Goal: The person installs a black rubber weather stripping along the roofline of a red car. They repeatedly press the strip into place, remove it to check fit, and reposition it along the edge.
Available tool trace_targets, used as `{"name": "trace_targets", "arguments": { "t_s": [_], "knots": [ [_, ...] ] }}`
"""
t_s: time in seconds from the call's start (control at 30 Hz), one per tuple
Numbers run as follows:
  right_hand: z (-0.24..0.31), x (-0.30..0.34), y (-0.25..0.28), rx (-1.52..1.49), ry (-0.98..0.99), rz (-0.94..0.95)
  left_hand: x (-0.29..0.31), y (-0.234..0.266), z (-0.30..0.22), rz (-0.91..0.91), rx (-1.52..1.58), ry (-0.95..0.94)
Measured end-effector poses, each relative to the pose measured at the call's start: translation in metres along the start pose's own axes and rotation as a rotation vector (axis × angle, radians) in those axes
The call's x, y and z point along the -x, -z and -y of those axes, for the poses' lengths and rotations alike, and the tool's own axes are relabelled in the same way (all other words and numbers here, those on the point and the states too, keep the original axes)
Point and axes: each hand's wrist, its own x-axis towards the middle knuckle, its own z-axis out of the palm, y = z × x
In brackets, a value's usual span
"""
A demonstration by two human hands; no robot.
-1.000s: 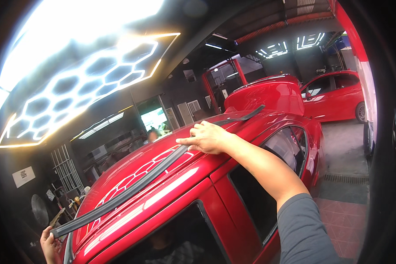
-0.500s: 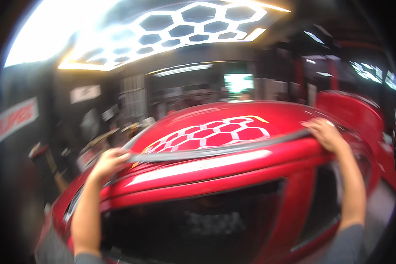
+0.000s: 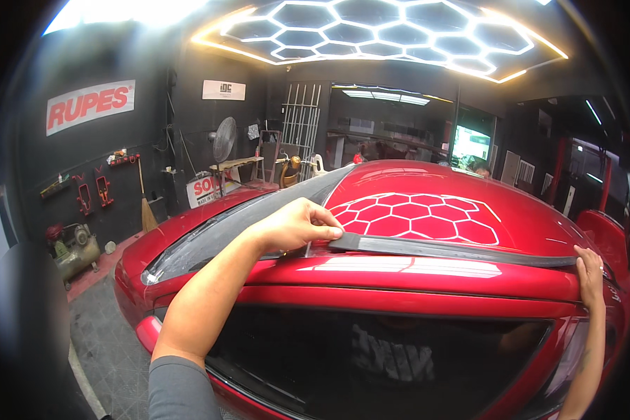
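A long black trim strip [image 3: 455, 250] lies along the near edge of the red car's roof [image 3: 532, 213], slightly bowed. My left hand [image 3: 297, 227] pinches its left end between thumb and fingers, beside the upper corner of the windshield [image 3: 266, 206]. At the strip's far right end, toward the rear of the car, my right hand [image 3: 591, 276] is closed on it, a ring on one finger. Below the strip run the glossy red roof rail and the dark side window [image 3: 385, 350]. What lies under the strip is hidden.
Hexagonal ceiling lights [image 3: 378, 33] hang above and reflect in the roof. At the left wall are an air compressor [image 3: 77, 252], a broom [image 3: 147, 210] and a standing fan [image 3: 223, 140]. A second red car part [image 3: 602, 231] shows at right.
My view has swung left and steadied. The strip now rests lower along the roof edge; my left hand has turned over at its left end, and my right hand is farther toward the rear.
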Motion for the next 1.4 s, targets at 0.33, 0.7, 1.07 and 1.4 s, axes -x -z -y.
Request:
{"name": "trace_targets", "arguments": {
  "t_s": [0.33, 0.7, 1.07, 1.4],
  "knots": [
    [0.243, -0.029, 0.035, -0.199, 0.324, 0.219, -0.021, 0.014, 0.007, 0.162, 0.111, -0.051],
    [0.484, -0.087, -0.029, -0.49, 0.717, 0.572, -0.043, 0.036, 0.054, 0.369, 0.221, -0.313],
    [0.485, -0.085, -0.041, -0.586, 0.799, 0.43, -0.025, 0.023, 0.072, 0.05, 0.09, -0.66],
    [0.465, -0.081, -0.041, -0.618, 0.717, 0.39, -0.007, 0.03, 0.062, 0.075, -0.078, -0.782]
  ]
}}
